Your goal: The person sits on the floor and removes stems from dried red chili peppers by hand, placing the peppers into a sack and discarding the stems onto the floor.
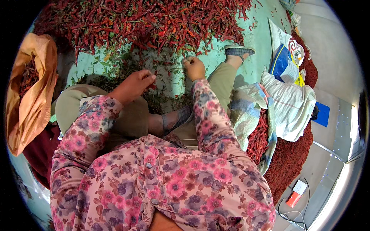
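My left hand [134, 86] is above my bent knee, thumb against curled fingers, with a red dried chili [151, 86] showing below the thumb. A little farther out, my right hand [195, 68] pinches a thin dark red chili [184, 57] between thumb and fingertips. Just beyond both hands spreads a large heap of dried red chilies [156, 24], many with green stems. Between my legs, stem scraps and loose chilies [162, 101] litter the pale green sheet [179, 83]. How much each hand holds inside its fingers is hidden.
An orange sack [43, 95] with dark dried chilies stands at left. At right, an open woven sack [245, 115] holds red chilies [258, 135], beside white sacks [289, 104] and a printed bag [284, 62]. More chilies [292, 161] lie behind them, near a cabled red-and-white box [297, 193].
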`<control>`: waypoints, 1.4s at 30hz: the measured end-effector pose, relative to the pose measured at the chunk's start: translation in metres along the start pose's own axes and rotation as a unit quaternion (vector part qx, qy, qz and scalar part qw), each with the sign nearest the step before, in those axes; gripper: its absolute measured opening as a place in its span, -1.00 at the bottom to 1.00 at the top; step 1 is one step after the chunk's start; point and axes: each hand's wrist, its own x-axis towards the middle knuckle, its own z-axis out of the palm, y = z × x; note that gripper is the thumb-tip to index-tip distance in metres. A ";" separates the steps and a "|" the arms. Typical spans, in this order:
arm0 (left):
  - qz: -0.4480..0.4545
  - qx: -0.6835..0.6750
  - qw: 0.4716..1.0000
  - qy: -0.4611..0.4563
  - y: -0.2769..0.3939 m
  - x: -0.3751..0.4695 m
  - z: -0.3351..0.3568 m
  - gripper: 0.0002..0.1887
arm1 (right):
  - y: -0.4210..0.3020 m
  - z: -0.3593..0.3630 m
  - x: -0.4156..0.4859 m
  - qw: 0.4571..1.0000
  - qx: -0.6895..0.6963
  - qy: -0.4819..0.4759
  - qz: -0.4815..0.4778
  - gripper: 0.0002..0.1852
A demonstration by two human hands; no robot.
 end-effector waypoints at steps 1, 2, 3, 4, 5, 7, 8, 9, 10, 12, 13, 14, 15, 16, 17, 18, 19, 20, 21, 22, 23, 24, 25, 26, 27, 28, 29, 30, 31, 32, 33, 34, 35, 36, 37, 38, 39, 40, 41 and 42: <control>-0.024 -0.004 1.000 -0.006 0.003 0.000 -0.002 -0.78 | 0.000 0.002 0.006 0.998 -0.052 -0.005 0.019 -0.76; -0.048 -0.008 0.999 -0.013 0.004 0.000 -0.002 -0.79 | 0.003 0.007 0.011 0.997 -0.069 -0.007 0.021 -0.75; -0.048 -0.016 0.999 -0.015 0.006 0.001 -0.002 -0.80 | 0.005 0.012 0.016 0.996 -0.087 -0.008 0.019 -0.75; -0.048 -0.023 0.998 -0.019 0.008 0.001 -0.001 -0.80 | 0.009 0.015 0.018 0.994 -0.105 -0.008 0.018 -0.74; -0.048 -0.029 0.998 -0.023 0.008 0.001 0.000 -0.81 | 0.013 0.016 0.017 0.997 -0.069 -0.021 0.020 -0.76; -0.019 -0.050 0.998 -0.027 0.001 0.002 -0.002 -0.81 | 0.003 0.012 0.011 0.999 0.003 -0.050 0.016 -0.81; -0.005 -0.060 0.998 -0.029 -0.003 0.003 -0.002 -0.81 | -0.003 0.012 0.003 0.988 0.127 -0.086 0.026 -0.82; 0.003 -0.059 0.998 -0.018 -0.006 0.005 -0.001 -0.80 | -0.010 0.009 -0.010 0.962 0.245 -0.117 0.036 -0.84; 0.009 -0.060 0.998 -0.002 -0.010 0.007 -0.002 -0.79 | -0.024 0.005 -0.023 0.919 0.361 -0.153 0.044 -0.85; 0.024 -0.048 0.998 0.025 -0.011 0.005 -0.004 -0.76 | -0.070 -0.018 -0.054 0.898 0.365 -0.224 0.099 -0.85; 0.032 -0.034 0.998 0.031 -0.008 0.004 -0.001 -0.75 | -0.093 -0.029 -0.069 0.885 0.367 -0.257 0.128 -0.84; 0.039 -0.018 0.998 0.035 -0.005 0.001 0.001 -0.74 | -0.102 -0.035 -0.082 0.871 0.393 -0.264 0.130 -0.83; 0.055 -0.012 0.998 0.025 -0.003 -0.001 0.002 -0.73 | -0.110 -0.039 -0.092 0.857 0.418 -0.274 0.129 -0.81; 0.071 -0.005 0.997 0.016 0.000 -0.003 0.002 -0.72 | -0.116 -0.040 -0.100 0.841 0.443 -0.284 0.128 -0.80; 0.087 0.002 0.996 0.006 0.002 -0.007 0.002 -0.72 | -0.121 -0.041 -0.107 0.842 0.440 -0.285 0.126 -0.80; 0.086 0.002 0.996 -0.005 0.008 -0.012 0.003 -0.73 | -0.125 -0.044 -0.111 0.846 0.435 -0.284 0.121 -0.80; 0.101 -0.018 0.995 -0.009 0.007 -0.014 0.003 -0.74 | -0.129 -0.045 -0.114 0.849 0.431 -0.282 0.117 -0.79; 0.115 -0.038 0.993 -0.013 0.003 -0.014 0.004 -0.74 | -0.131 -0.046 -0.117 0.853 0.422 -0.284 0.116 -0.80; 0.132 -0.060 0.989 -0.016 0.000 -0.013 0.006 -0.75 | -0.134 -0.047 -0.117 0.858 0.411 -0.287 0.112 -0.81; 0.171 -0.019 0.985 0.013 -0.008 -0.009 0.007 -0.75 | -0.136 -0.047 -0.116 0.862 0.400 -0.291 0.109 -0.81; 0.210 0.022 0.976 0.042 -0.017 -0.004 0.008 -0.76 | -0.138 -0.046 -0.115 0.876 0.383 -0.277 0.096 -0.83; 0.248 0.061 0.964 0.068 -0.022 -0.001 0.009 -0.76 | -0.136 -0.042 -0.116 0.889 0.365 -0.262 0.086 -0.84; 0.276 0.101 0.953 0.073 -0.020 -0.002 0.012 -0.77 | -0.132 -0.037 -0.117 0.902 0.349 -0.243 0.077 -0.85; 0.304 0.141 0.939 0.078 -0.019 -0.005 0.015 -0.77 | -0.126 -0.030 -0.115 0.919 0.322 -0.219 0.061 -0.85; 0.329 0.179 0.923 0.084 -0.017 -0.009 0.018 -0.78 | -0.112 -0.023 -0.112 0.936 0.286 -0.200 0.052 -0.85; 0.389 0.221 0.889 0.097 -0.014 -0.014 0.023 -0.80 | -0.096 -0.015 -0.109 0.950 0.250 -0.181 0.044 -0.85; 0.361 0.202 0.905 0.093 -0.013 -0.017 0.023 -0.80 | -0.091 -0.008 -0.106 0.962 0.217 -0.164 0.033 -0.84; 0.329 0.183 0.922 0.093 -0.014 -0.019 0.022 -0.80 | -0.092 -0.010 -0.110 0.959 0.208 -0.188 0.037 -0.83; 0.296 0.163 0.936 0.093 -0.013 -0.020 0.020 -0.80 | -0.093 -0.010 -0.111 0.967 0.194 -0.162 -0.009 -0.82; 0.294 0.103 0.944 0.105 -0.009 -0.016 0.017 -0.77 | -0.094 -0.010 -0.110 0.972 0.181 -0.136 -0.055 -0.80; 0.272 0.087 0.953 0.100 -0.014 -0.013 0.010 -0.76 | -0.093 -0.010 -0.115 0.975 0.169 -0.110 -0.098 -0.79; 0.251 0.069 0.960 0.099 -0.020 -0.006 0.001 -0.75 | -0.125 -0.024 -0.116 0.973 0.181 -0.122 -0.076 -0.73; 0.237 0.051 0.966 0.092 -0.020 -0.001 -0.001 -0.74 | -0.141 -0.031 -0.115 0.962 0.229 -0.140 -0.047 -0.72; 0.230 0.063 0.967 0.087 -0.016 -0.002 -0.001 -0.71 | -0.153 -0.039 -0.114 0.949 0.275 -0.154 -0.015 -0.72; 0.225 0.056 0.970 0.075 -0.015 -0.001 0.002 -0.71 | -0.157 -0.044 -0.113 0.932 0.320 -0.167 0.017 -0.72; 0.220 0.049 0.972 0.064 -0.016 -0.001 0.005 -0.71 | -0.151 -0.042 -0.108 0.939 0.292 -0.180 0.008 -0.75; 0.215 0.043 0.974 0.055 -0.018 0.000 0.006 -0.70 | -0.155 -0.042 -0.106 0.939 0.289 -0.187 0.006 -0.76; 0.232 0.046 0.970 0.060 -0.024 0.004 0.005 -0.73 | -0.160 -0.043 -0.105 0.938 0.287 -0.194 0.004 -0.77; 0.241 0.049 0.967 0.059 -0.028 0.007 0.006 -0.74 | -0.164 -0.043 -0.104 0.937 0.284 -0.202 0.002 -0.79; 0.251 0.051 0.965 0.060 -0.030 0.008 0.006 -0.76 | -0.167 -0.043 -0.103 0.923 0.324 -0.208 0.011 -0.81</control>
